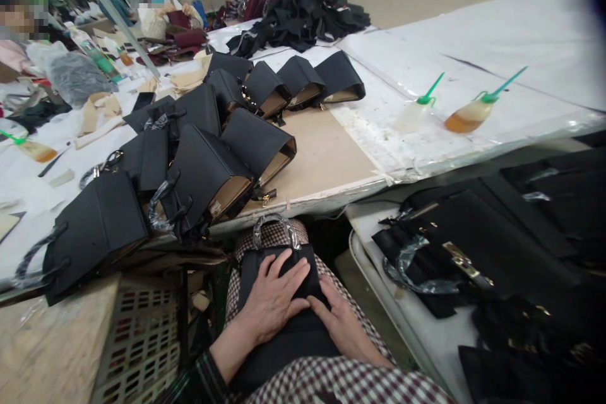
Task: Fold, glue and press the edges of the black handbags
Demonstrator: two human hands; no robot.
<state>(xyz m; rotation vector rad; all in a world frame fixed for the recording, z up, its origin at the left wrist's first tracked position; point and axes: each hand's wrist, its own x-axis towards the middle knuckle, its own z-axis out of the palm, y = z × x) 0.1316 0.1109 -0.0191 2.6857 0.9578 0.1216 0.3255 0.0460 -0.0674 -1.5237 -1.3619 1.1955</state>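
Observation:
A black handbag (284, 322) lies flat on my lap, its plastic-wrapped handle (274, 230) pointing toward the table. My left hand (272, 300) rests flat on top of the bag with its fingers spread. Beside it, my right hand (338, 322) presses on the bag's right edge, fingers partly tucked under the left hand. Neither hand grips anything else.
Several black handbags (203, 164) lie tipped on the table (326, 164) in front. More black bag parts (473, 259) fill a tray at right. Two glue bottles with green nozzles (466, 115) lie on the white sheet. A plastic crate (137, 347) stands at lower left. Other people work at the far end.

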